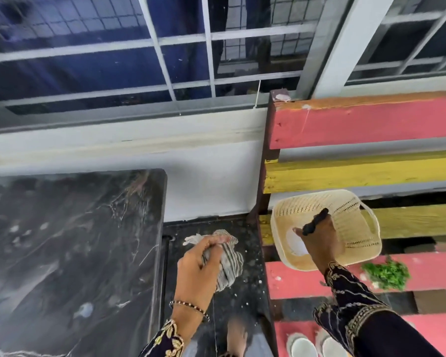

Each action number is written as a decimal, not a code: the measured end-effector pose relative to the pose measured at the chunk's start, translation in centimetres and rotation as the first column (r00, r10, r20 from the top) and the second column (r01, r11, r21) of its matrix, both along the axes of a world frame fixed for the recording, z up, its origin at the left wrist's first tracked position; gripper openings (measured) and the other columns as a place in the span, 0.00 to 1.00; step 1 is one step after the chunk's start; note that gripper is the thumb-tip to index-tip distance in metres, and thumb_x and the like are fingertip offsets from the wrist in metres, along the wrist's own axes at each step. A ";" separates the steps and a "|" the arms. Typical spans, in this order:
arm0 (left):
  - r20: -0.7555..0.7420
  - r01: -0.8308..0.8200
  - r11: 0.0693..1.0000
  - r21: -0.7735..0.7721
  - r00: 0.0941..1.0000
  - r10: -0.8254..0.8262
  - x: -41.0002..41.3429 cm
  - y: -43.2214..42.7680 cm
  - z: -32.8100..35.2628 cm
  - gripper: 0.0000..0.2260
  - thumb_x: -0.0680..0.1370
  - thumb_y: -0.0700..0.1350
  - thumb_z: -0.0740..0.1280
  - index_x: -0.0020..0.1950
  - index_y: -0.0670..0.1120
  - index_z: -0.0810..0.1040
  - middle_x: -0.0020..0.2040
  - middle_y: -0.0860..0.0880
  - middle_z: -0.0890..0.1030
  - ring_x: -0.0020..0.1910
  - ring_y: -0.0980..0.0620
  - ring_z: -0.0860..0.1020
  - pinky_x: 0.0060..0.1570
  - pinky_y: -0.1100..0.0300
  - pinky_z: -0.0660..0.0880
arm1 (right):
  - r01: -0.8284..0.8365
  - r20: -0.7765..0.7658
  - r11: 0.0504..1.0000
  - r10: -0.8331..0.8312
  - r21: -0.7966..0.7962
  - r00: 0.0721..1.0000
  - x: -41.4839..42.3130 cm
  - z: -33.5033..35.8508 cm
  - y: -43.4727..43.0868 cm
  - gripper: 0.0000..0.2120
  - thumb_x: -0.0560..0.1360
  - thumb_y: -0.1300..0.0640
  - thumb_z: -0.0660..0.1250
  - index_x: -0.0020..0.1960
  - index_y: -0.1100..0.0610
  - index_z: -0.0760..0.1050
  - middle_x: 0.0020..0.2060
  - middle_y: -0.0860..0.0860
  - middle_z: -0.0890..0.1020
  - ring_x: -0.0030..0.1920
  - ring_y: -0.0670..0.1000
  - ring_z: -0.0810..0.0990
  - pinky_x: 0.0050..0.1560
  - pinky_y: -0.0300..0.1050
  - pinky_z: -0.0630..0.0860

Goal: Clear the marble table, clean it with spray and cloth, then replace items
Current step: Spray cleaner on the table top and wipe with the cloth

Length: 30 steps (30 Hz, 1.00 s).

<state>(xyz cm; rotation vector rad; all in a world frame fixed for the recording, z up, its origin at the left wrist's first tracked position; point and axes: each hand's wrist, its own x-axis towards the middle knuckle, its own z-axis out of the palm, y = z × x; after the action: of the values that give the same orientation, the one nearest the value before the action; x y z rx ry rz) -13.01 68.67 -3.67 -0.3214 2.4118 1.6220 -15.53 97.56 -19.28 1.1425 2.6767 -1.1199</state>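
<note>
Replacement appears begun: striped cloth (225, 256) is bunched in left hand (198, 266) fingers; right hand (319, 238) fingers are clamped on the basket (350, 222), to be carried onto the bare tabletop (62, 240).

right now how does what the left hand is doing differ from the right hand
The left hand is closed in a fist around a bunched striped cloth, low beside the marble table. The right hand reaches into a cream woven basket on the painted slat bench, a dark thing at its fingers; what that is, I cannot tell. Both wear dark embroidered sleeves.
</note>
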 end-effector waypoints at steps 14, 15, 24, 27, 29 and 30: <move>-0.031 -0.008 0.997 0.082 0.999 0.011 2.8 -1.4 1.8 0.12 0.78 0.40 0.66 0.47 0.58 0.83 0.44 0.63 0.85 0.38 0.58 0.77 0.35 0.70 0.73 | 0.087 -0.028 0.995 -0.089 -0.054 0.996 6.4 4.0 -3.4 0.32 0.68 0.70 0.79 0.67 0.71 0.69 0.62 0.66 0.77 0.54 0.64 0.83 0.50 0.51 0.78; -0.046 -0.010 0.996 0.089 0.999 0.014 3.3 -1.8 2.4 0.12 0.78 0.40 0.65 0.47 0.57 0.84 0.45 0.63 0.84 0.37 0.60 0.77 0.36 0.72 0.73 | 0.079 -0.044 0.996 -0.081 -0.051 0.996 7.1 5.0 -4.4 0.29 0.69 0.69 0.78 0.66 0.70 0.70 0.60 0.65 0.78 0.51 0.60 0.82 0.47 0.47 0.75; -0.022 -0.122 0.951 0.285 0.991 0.134 10.1 -9.7 7.7 0.10 0.77 0.39 0.66 0.47 0.51 0.85 0.47 0.55 0.86 0.45 0.57 0.81 0.46 0.66 0.77 | -0.242 -0.308 0.945 0.168 -0.219 0.936 14.5 15.4 -19.9 0.13 0.76 0.55 0.76 0.59 0.52 0.77 0.47 0.45 0.85 0.46 0.40 0.83 0.46 0.43 0.81; 0.034 -0.200 0.916 0.347 0.979 0.201 13.4 -14.2 9.6 0.09 0.77 0.41 0.67 0.48 0.52 0.86 0.46 0.44 0.86 0.39 0.49 0.81 0.42 0.52 0.81 | -0.391 -0.403 0.896 0.285 -0.209 0.869 17.7 19.0 -26.2 0.17 0.76 0.63 0.75 0.55 0.43 0.78 0.46 0.43 0.85 0.47 0.40 0.83 0.49 0.41 0.81; 0.076 -0.273 0.875 0.401 0.961 0.265 15.8 -17.8 10.7 0.09 0.78 0.41 0.67 0.48 0.52 0.86 0.45 0.42 0.86 0.40 0.49 0.83 0.42 0.54 0.82 | -0.508 -0.445 0.841 0.389 -0.185 0.806 19.9 21.3 -30.2 0.23 0.75 0.67 0.72 0.53 0.38 0.78 0.48 0.42 0.85 0.48 0.38 0.83 0.48 0.32 0.78; 0.092 -0.303 0.853 0.424 0.952 0.292 16.8 -19.5 11.2 0.09 0.78 0.41 0.67 0.48 0.51 0.86 0.46 0.43 0.86 0.41 0.49 0.83 0.41 0.55 0.82 | -0.561 -0.454 0.806 0.436 -0.186 0.777 20.9 22.3 -32.0 0.24 0.76 0.69 0.71 0.54 0.38 0.79 0.50 0.40 0.85 0.49 0.37 0.83 0.49 0.29 0.77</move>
<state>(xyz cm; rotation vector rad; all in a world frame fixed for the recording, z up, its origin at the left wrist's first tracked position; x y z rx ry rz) 3.82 49.19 7.51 -0.6514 1.9704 2.2137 5.38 65.59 3.06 0.1164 2.6538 -1.6985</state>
